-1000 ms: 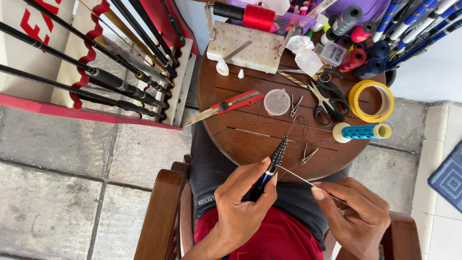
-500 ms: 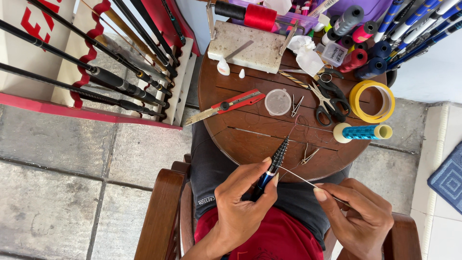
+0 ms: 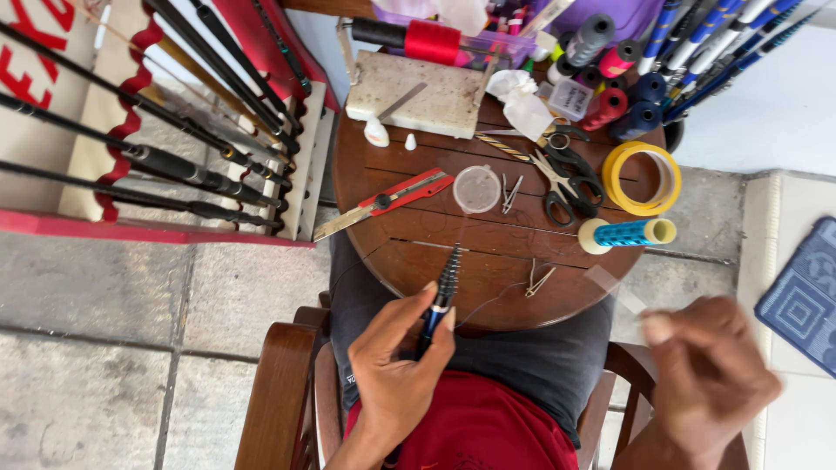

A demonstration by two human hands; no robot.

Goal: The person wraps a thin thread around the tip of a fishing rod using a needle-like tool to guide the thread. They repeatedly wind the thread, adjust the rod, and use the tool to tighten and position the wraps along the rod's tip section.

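Blue-handled slim rod piece with a black ribbed tip (image 3: 441, 296) sits pinched between the thumb and fingers of the left hand (image 3: 396, 370), over the near edge of the round brown wooden table (image 3: 409, 261). One right hand (image 3: 710, 379), blurred, is loosely curled to the right; whether it grips the thin thread (image 3: 488, 303) cannot be told. Farther off lie one red utility knife (image 3: 387, 202), one pair of black scissors (image 3: 566, 174), one yellow tape roll (image 3: 643, 178).

Things lying on the round wooden table (image 3: 418, 270)

A red utility knife (image 3: 387, 201), black scissors (image 3: 568, 177), a yellow tape roll (image 3: 643, 177) and thread spools (image 3: 623, 87) are lying there; dark rods (image 3: 165, 161) are resting beside it.
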